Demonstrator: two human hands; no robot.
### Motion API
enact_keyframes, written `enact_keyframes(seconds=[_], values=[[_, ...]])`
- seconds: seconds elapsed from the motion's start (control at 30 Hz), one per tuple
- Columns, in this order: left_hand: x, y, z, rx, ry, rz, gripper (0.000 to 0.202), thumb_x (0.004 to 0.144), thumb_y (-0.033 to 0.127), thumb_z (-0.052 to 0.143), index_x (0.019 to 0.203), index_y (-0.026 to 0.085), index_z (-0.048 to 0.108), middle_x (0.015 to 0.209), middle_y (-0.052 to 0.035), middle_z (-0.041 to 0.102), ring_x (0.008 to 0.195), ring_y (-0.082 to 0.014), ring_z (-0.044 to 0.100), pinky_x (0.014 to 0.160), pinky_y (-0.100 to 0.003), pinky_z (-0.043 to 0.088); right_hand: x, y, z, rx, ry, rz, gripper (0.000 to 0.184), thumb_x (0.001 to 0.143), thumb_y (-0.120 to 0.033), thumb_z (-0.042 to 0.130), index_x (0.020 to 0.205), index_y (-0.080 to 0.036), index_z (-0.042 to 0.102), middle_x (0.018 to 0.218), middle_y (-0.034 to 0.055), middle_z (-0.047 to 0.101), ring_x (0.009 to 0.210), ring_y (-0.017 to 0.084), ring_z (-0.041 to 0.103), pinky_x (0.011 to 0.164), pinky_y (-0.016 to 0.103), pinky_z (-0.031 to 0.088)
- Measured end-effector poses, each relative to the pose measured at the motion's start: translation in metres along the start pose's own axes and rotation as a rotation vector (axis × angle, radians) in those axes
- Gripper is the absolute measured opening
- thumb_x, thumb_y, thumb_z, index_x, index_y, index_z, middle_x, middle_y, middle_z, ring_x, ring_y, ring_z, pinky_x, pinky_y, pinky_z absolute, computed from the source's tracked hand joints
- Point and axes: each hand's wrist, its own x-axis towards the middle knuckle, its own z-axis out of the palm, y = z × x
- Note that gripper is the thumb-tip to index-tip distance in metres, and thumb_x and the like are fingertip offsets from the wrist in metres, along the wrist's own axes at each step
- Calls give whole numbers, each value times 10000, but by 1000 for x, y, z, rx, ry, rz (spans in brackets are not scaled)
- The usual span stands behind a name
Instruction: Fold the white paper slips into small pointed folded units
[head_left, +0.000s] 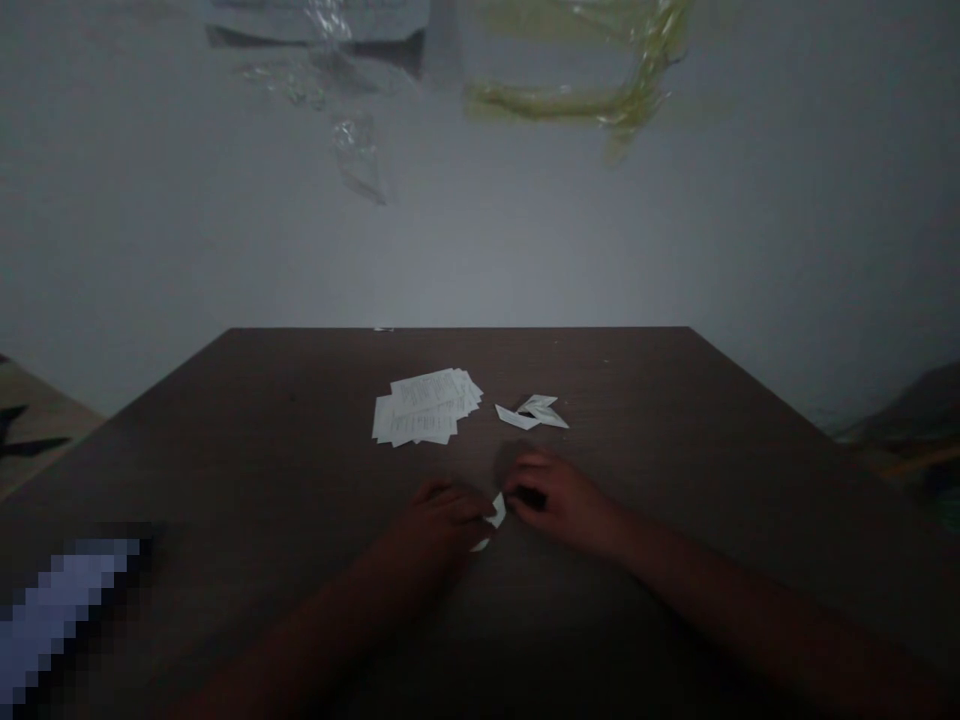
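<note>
A small white folded paper piece (498,511) is between my two hands, low over the near middle of the table. My left hand (452,512) is closed on it from the left, its fingers hiding part of the paper. From the right, my right hand (546,492) is curled with thumb and finger pinched at the paper's edge; the dim light blurs the exact contact. Just beyond my right hand lie several folded paper pieces (545,410) with pointed ends. To their left is a loose, fanned stack of printed paper slips (424,408).
The dark brown table (300,480) reaches back to a pale wall (525,240) with clear and yellow tape (555,103) on it. A pixelated bluish-white object (67,605) lies at the left front. Dim, unclear things stand beyond the table's right edge.
</note>
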Motion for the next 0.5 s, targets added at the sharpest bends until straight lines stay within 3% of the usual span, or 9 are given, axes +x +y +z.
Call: enact_keyframes(seconds=[0.2,0.5], values=[[3,8,-4,-40,-13,-67,282,1007,64,686,1220,214,794,1294,-76,848,1269,-286,779,1281,-512,458,-1,-8,2,-66,-64,8,91,968,-134,785,962,-224,790,963,31,763,940,225,723,1057,453,543],[1,2,16,7,62,-62,391,941,0,650,1149,277,830,1190,-23,855,1199,-298,790,1244,-501,446,1,-19,10,-102,-92,101,90,910,-128,800,906,-214,775,949,49,756,948,248,702,942,413,541]])
